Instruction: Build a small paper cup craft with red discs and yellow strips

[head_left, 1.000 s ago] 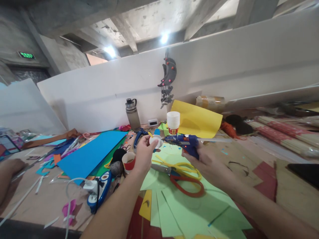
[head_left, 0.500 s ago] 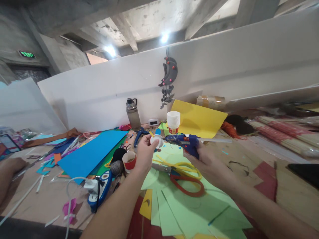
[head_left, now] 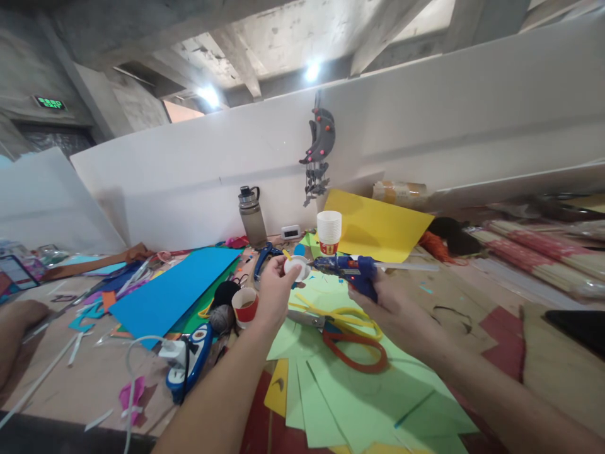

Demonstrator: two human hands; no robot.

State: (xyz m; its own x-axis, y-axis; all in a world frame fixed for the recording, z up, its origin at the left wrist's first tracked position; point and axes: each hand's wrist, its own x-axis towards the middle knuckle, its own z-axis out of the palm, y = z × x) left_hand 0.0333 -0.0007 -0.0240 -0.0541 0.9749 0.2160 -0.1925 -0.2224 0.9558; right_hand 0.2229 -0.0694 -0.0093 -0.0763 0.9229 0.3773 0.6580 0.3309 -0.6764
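Between the thumb and fingers of my left hand [head_left: 276, 280] is a small white disc [head_left: 295, 269], with yellow and blue bits showing at its edge. My right hand [head_left: 385, 296] is wrapped round the handle of a blue glue gun [head_left: 350, 267], a glue stick [head_left: 411, 267] poking out of its back end. The gun's nozzle points left and is at or very near the disc's right edge; I cannot tell whether they touch. Beneath both hands lie light green paper sheets [head_left: 359, 403] and scissors with orange handles [head_left: 354, 353].
A stack of paper cups [head_left: 329, 230] stands behind the glue gun, before yellow paper [head_left: 382, 227]. To the left are a red paper cup [head_left: 245, 307], blue paper [head_left: 174, 290], a power strip [head_left: 191, 366] and a bottle [head_left: 252, 217]. Another person's arm [head_left: 19, 328] rests at far left.
Hardly anything differs. Both hands keep the disc and the glue gun in nearly the same place, and the view has shifted very slightly.
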